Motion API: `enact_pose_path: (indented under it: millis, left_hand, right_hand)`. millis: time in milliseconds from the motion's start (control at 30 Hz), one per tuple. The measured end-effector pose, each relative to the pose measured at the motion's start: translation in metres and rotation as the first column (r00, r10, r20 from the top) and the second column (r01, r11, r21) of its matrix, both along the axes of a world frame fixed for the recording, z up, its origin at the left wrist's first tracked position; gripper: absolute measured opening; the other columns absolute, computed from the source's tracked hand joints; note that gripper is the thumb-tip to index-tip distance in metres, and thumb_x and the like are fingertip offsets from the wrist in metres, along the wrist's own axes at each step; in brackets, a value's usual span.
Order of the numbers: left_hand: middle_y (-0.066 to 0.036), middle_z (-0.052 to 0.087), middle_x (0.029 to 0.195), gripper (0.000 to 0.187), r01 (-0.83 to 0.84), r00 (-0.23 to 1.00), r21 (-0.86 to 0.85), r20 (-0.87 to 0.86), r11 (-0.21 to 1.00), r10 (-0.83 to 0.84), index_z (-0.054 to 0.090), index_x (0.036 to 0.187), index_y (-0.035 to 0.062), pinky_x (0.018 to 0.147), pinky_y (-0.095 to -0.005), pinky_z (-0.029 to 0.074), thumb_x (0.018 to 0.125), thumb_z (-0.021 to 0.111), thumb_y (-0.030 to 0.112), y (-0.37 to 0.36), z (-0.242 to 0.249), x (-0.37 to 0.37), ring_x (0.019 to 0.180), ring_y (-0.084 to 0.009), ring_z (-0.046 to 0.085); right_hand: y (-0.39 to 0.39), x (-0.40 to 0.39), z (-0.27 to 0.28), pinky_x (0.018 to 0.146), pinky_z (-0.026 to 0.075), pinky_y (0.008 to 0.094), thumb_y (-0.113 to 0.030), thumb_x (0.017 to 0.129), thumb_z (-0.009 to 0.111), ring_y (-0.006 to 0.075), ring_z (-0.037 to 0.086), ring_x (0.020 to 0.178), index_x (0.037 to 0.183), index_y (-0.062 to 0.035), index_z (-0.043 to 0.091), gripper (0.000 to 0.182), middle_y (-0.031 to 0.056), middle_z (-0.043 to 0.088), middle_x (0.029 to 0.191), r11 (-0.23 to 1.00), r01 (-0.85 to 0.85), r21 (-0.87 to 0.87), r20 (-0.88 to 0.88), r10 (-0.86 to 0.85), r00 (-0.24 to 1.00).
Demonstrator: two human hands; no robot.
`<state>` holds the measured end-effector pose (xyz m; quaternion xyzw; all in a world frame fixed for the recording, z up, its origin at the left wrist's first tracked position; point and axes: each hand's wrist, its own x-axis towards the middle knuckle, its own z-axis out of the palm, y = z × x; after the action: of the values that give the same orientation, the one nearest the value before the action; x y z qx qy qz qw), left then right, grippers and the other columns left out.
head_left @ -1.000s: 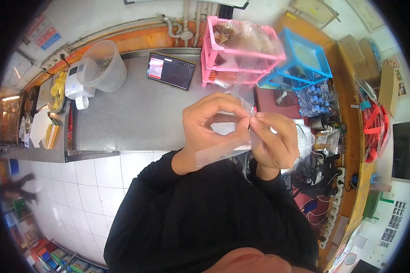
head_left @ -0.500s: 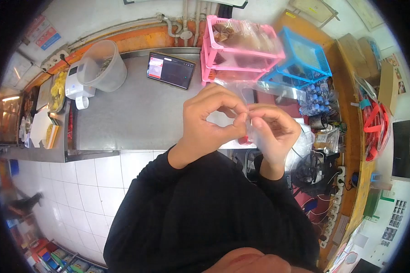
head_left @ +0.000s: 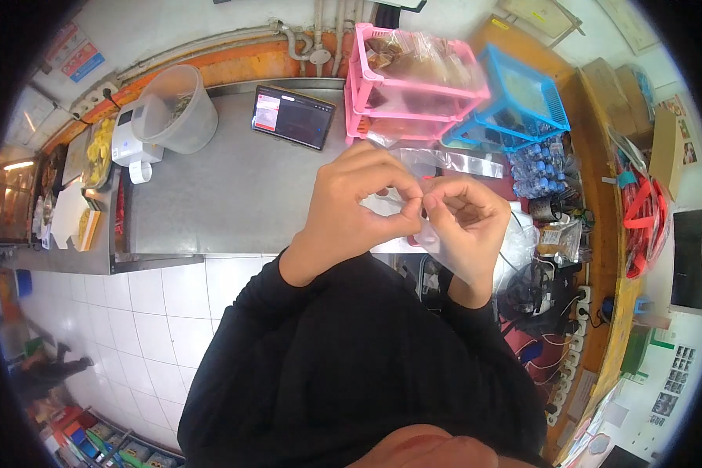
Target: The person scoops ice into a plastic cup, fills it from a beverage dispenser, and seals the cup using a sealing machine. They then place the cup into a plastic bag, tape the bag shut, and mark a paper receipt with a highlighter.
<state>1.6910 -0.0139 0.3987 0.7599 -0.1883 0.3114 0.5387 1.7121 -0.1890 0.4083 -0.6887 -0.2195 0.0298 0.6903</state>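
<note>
My left hand [head_left: 364,204] and my right hand [head_left: 469,225] meet fingertip to fingertip in front of my chest. Between them is a thin clear plastic bag [head_left: 427,236], its edge pinched by thumb and forefinger of each hand. Part of the bag is hidden behind my fingers. The other fingers of both hands curl loosely. Just beyond the hands, a clear plastic strip [head_left: 464,162] lies across the work surface, close in front of the pink basket [head_left: 413,88].
A tablet [head_left: 292,117] lies on the steel counter [head_left: 203,207]. A clear bucket [head_left: 199,125] and a white label printer [head_left: 132,144] stand at its left. A blue basket [head_left: 515,117] and several water bottles [head_left: 534,175] are at the right. Cables and power strips [head_left: 573,343] run below.
My fingertips stay together, while my right thumb has shifted up to the pinch and the bag between them has moved a little. At lower left, a person in dark clothing has moved rightward.
</note>
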Motion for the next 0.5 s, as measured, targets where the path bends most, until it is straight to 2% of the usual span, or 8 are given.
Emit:
enact_pose_path:
  millis: [67, 133, 200, 300, 400, 500]
  left_hand:
    - [-0.002, 0.065, 0.073, 0.016, 0.013, 1.0, -0.076, -0.021, 0.997, -0.015, 0.067, 0.072, 0.0072, 0.055, -0.0265, 0.045, 0.061, 0.076, 0.001, -0.002, -0.003, 0.001, 0.068, -0.0155, 0.057]
    - [-0.002, 0.065, 0.073, 0.016, -0.004, 1.0, -0.074, -0.014, 0.997, 0.003, 0.066, 0.072, 0.0074, 0.055, -0.0265, 0.045, 0.06, 0.076, 0.002, -0.003, -0.004, 0.002, 0.066, -0.0153, 0.057]
    - [-0.001, 0.064, 0.072, 0.016, -0.023, 1.0, -0.073, -0.008, 0.997, 0.022, 0.066, 0.072, 0.0076, 0.055, -0.0265, 0.045, 0.06, 0.076, 0.002, -0.004, -0.005, 0.003, 0.065, -0.0151, 0.057]
    - [-0.001, 0.064, 0.071, 0.016, -0.033, 0.999, -0.065, 0.018, 0.997, 0.034, 0.065, 0.071, 0.0083, 0.055, -0.026, 0.045, 0.061, 0.076, 0.003, -0.006, -0.006, 0.005, 0.063, -0.0148, 0.056]
    - [-0.001, 0.064, 0.071, 0.015, -0.037, 0.999, -0.075, 0.013, 0.996, 0.038, 0.065, 0.071, 0.0085, 0.055, -0.0256, 0.044, 0.061, 0.075, 0.003, -0.005, -0.006, 0.006, 0.062, -0.0148, 0.056]
    - [-0.003, 0.064, 0.073, 0.017, -0.003, 1.0, -0.088, -0.018, 0.996, 0.001, 0.064, 0.073, 0.0048, 0.061, -0.026, 0.044, 0.06, 0.071, -0.002, -0.003, -0.008, 0.006, 0.065, -0.0138, 0.055]
  right_hand:
    - [0.0, 0.001, 0.0, 0.075, 0.05, 0.0229, 0.003, 0.084, 0.07, 0.0106, 0.066, 0.083, 0.089, 0.0035, 0.067, 0.006, 0.0088, 0.07, 0.091, 0.999, -0.013, 0.029, -0.008, 0.013, 1.0]
    - [0.002, 0.001, 0.002, 0.076, 0.051, 0.0233, 0.002, 0.084, 0.07, 0.011, 0.066, 0.083, 0.089, 0.0035, 0.067, 0.006, 0.009, 0.071, 0.092, 0.998, -0.026, 0.058, -0.016, 0.027, 1.0]
    - [0.006, -0.003, 0.01, 0.077, 0.052, 0.0248, 0.002, 0.085, 0.07, 0.0122, 0.066, 0.084, 0.092, 0.0035, 0.067, 0.007, 0.0092, 0.071, 0.093, 0.996, 0.003, 0.093, -0.097, 0.006, 0.995]
    - [0.005, 0.0, 0.009, 0.078, 0.053, 0.0261, 0.003, 0.086, 0.07, 0.0134, 0.067, 0.085, 0.094, 0.0043, 0.067, 0.009, 0.0098, 0.071, 0.094, 0.997, -0.02, 0.071, -0.122, 0.029, 0.992]
    - [0.002, 0.005, 0.002, 0.079, 0.053, 0.0268, 0.003, 0.087, 0.068, 0.014, 0.067, 0.086, 0.095, 0.0054, 0.067, 0.009, 0.0112, 0.07, 0.095, 0.997, -0.024, 0.075, -0.045, 0.027, 0.999]
    - [0.001, 0.007, -0.001, 0.081, 0.052, 0.0279, 0.002, 0.087, 0.068, 0.0146, 0.066, 0.088, 0.097, 0.006, 0.066, 0.01, 0.0123, 0.07, 0.096, 0.99, -0.046, 0.131, -0.082, 0.057, 0.995]
